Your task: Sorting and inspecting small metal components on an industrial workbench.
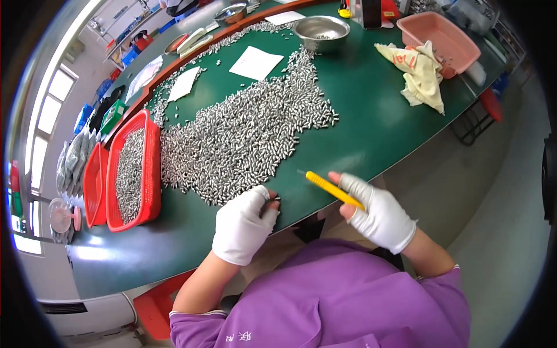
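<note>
My left hand (pixel 242 223), in a white glove with bare fingertips, is closed in a pinch at the near side of the pile. A small metal piece (pixel 276 199) shows at its fingertips, mostly hidden by them. In a matching glove, my right hand (pixel 380 213) grips a slim yellow-handled tool (pixel 333 189) between thumb and fingers. Its thin metal tip points left, apart from my left hand. A wide heap of small silver metal parts (pixel 243 136) lies on the green tabletop (pixel 371 104) just beyond my left hand.
Left of the heap stands a red plastic basket (pixel 152 168) of similar parts, beside another red basket (pixel 96 185). White papers (pixel 256 62) lie behind. Farther off are a steel bowl (pixel 321 29), a yellowish cloth (pixel 419 78) and a pink tub (pixel 438 37). The table's near edge runs before me.
</note>
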`<state>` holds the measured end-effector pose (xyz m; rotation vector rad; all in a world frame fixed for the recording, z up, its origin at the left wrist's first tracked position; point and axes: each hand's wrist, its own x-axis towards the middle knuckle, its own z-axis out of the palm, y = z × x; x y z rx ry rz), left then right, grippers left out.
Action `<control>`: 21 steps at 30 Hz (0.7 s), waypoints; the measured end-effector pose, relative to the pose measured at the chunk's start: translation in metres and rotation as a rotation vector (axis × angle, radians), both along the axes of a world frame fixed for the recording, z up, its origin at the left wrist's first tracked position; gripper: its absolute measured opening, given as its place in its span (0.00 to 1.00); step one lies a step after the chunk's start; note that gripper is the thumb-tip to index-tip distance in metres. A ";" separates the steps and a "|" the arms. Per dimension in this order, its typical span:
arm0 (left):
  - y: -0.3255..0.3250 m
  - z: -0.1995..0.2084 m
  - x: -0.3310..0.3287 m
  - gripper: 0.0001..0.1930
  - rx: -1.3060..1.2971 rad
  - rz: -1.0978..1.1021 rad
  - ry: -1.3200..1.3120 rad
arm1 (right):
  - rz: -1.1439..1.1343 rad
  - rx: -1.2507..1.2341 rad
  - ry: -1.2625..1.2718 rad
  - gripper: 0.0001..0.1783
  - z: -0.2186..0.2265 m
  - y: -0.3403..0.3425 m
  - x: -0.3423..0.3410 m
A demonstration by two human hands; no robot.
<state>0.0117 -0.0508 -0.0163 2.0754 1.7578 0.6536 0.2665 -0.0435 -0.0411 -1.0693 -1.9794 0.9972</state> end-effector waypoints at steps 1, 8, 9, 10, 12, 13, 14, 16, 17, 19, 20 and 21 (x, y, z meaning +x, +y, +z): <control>0.000 -0.001 -0.002 0.06 -0.023 0.002 0.004 | 0.022 -0.251 -0.130 0.31 0.016 -0.009 -0.006; -0.004 -0.008 -0.003 0.05 -0.014 0.020 -0.014 | 0.045 0.157 -0.375 0.33 0.008 -0.028 -0.029; -0.004 -0.009 -0.002 0.05 0.008 0.024 -0.025 | 0.042 0.149 -0.371 0.33 0.009 -0.029 -0.030; -0.004 -0.010 -0.001 0.05 0.029 0.028 -0.036 | 0.040 0.164 -0.381 0.33 0.010 -0.030 -0.031; -0.003 -0.010 -0.001 0.05 -0.014 0.048 -0.057 | 0.036 0.172 -0.387 0.33 0.009 -0.032 -0.034; -0.003 -0.010 -0.001 0.04 -0.050 0.073 -0.081 | 0.037 0.175 -0.391 0.33 0.009 -0.032 -0.036; -0.003 -0.010 -0.001 0.04 -0.055 0.070 -0.075 | 0.039 0.178 -0.396 0.33 0.008 -0.033 -0.037; -0.003 -0.009 -0.002 0.04 -0.105 0.118 -0.112 | 0.040 0.164 -0.403 0.33 0.013 -0.033 -0.039; -0.003 -0.010 -0.003 0.04 -0.108 0.115 -0.107 | 0.044 0.153 -0.414 0.34 0.015 -0.033 -0.039; -0.002 -0.013 -0.004 0.05 -0.103 0.120 -0.150 | 0.035 0.151 -0.416 0.34 0.015 -0.034 -0.040; -0.002 -0.012 -0.003 0.05 -0.106 0.117 -0.147 | 0.028 0.152 -0.422 0.34 0.015 -0.035 -0.040; -0.002 -0.010 -0.002 0.05 -0.121 0.123 -0.141 | 0.026 0.148 -0.420 0.34 0.015 -0.035 -0.041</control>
